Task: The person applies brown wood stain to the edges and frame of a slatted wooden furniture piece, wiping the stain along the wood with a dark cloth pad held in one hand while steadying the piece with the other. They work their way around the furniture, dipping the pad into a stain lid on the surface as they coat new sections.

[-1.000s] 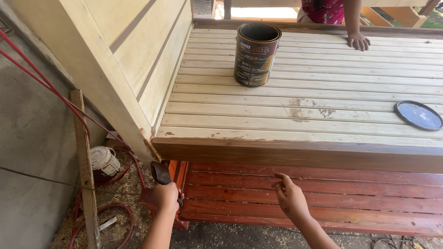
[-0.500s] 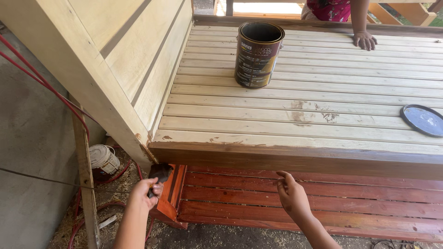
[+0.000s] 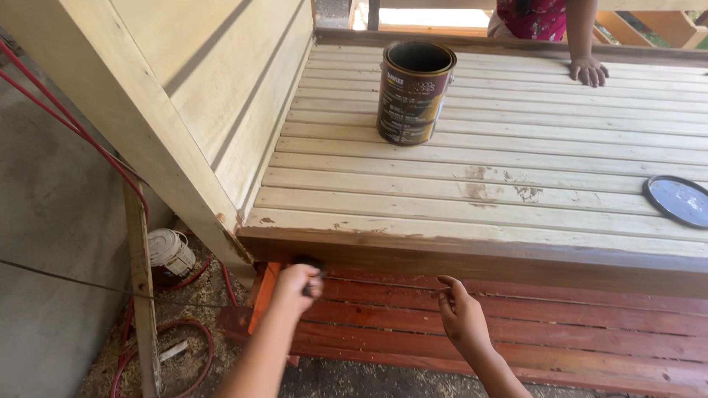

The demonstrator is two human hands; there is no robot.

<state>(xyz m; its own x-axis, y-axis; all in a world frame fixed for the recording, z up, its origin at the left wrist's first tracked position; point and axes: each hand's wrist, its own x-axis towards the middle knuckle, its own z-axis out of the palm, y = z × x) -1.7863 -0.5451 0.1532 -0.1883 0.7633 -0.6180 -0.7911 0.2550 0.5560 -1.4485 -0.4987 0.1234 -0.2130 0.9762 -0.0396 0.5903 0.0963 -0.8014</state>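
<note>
head view | left hand (image 3: 295, 284) fisted round dark-handled brush (image 3: 308, 264) at the stained brown front edge (image 3: 472, 258) of the pale slatted wooden platform (image 3: 487, 177) | right hand (image 3: 461, 317) loose, fingers half-curled, holding nothing | open dark metal stain can (image 3: 413, 92) stands behind on slats | advice: stroke along grain, wipe drips.

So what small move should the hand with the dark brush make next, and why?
Probably draw the dark paintbrush in the left hand rightward along the brown-stained front edge of the pale slatted wooden platform; it sits at the left corner.
</note>
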